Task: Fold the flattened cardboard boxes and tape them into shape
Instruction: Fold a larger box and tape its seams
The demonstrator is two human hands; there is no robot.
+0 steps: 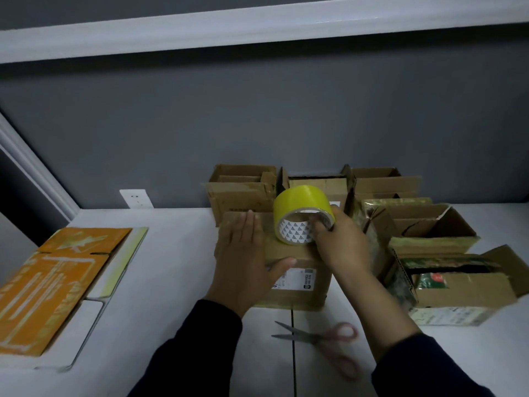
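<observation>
A closed brown cardboard box (300, 285) with a white label stands on the white table in front of me. My left hand (243, 253) lies flat on its top with straight fingers, thumb over the front edge. My right hand (340, 242) grips a roll of yellow tape (297, 209), fingers hooked inside its white core, holding the roll on edge on the box top. A flattened orange and white box (57, 285) lies at the left of the table.
Several open cardboard boxes stand behind and to the right, one at the back left (243, 187), another at the right (463, 290). Pink-handled scissors (323, 339) lie on the table (171, 276) near me. A grey wall with a socket (136, 198) rises behind.
</observation>
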